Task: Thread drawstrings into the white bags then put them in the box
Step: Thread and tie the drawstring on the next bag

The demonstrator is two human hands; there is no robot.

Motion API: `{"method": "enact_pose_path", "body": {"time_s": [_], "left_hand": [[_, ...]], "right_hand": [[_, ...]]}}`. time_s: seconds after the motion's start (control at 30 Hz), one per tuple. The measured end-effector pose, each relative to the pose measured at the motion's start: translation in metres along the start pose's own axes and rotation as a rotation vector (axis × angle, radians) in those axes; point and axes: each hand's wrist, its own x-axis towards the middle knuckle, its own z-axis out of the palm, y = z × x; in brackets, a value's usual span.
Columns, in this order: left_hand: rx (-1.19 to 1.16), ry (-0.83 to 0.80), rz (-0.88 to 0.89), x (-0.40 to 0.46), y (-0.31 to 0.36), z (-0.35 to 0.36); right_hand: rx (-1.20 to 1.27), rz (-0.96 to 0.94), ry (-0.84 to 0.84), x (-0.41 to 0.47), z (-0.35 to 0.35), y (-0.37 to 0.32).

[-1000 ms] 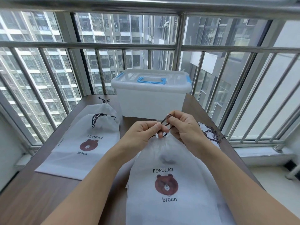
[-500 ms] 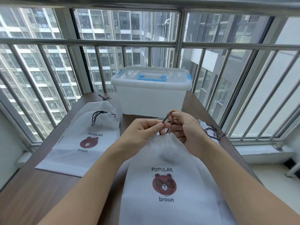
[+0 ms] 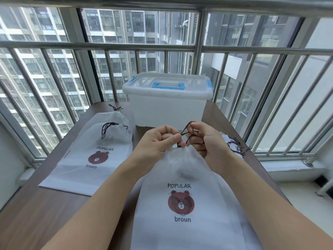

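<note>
Dark drawstring [image 3: 185, 132] pinched by left hand [image 3: 158, 141] and right hand [image 3: 207, 141] above white bag [image 3: 187, 195] (lidded box [image 3: 167, 103] at twelve o'clock).

Box [image 3: 167, 107] behind bags [image 3: 187, 204], on table [image 3: 36, 213]

Drawstring held at the bag's gathered mouth

A dark drawstring [image 3: 185, 133] is pinched by the left hand [image 3: 158, 141] and right hand [image 3: 207, 139] above the white bag [image 3: 189, 204]; it is possibly being knotted, though the fingers hide this.
</note>
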Motion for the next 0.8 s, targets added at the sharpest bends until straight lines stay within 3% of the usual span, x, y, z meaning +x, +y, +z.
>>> {"method": "enact_pose_path", "body": {"time_s": [0.33,0.53,0.7,0.8], "left_hand": [[-0.084,-0.014,-0.035,-0.003,0.001,0.0],[-0.099,0.088,-0.046,0.001,0.001,-0.004],[-0.032,0.059,-0.02,0.0,0.001,-0.003],[-0.018,0.036,-0.012,0.0,0.001,-0.003]], "right_hand": [[-0.085,-0.046,0.051,-0.006,0.004,-0.005],[-0.182,-0.218,0.025,-0.012,0.002,-0.009],[-0.32,-0.398,-0.157,-0.022,0.007,-0.009],[-0.365,-0.491,-0.145,-0.019,0.008,-0.004]]}}
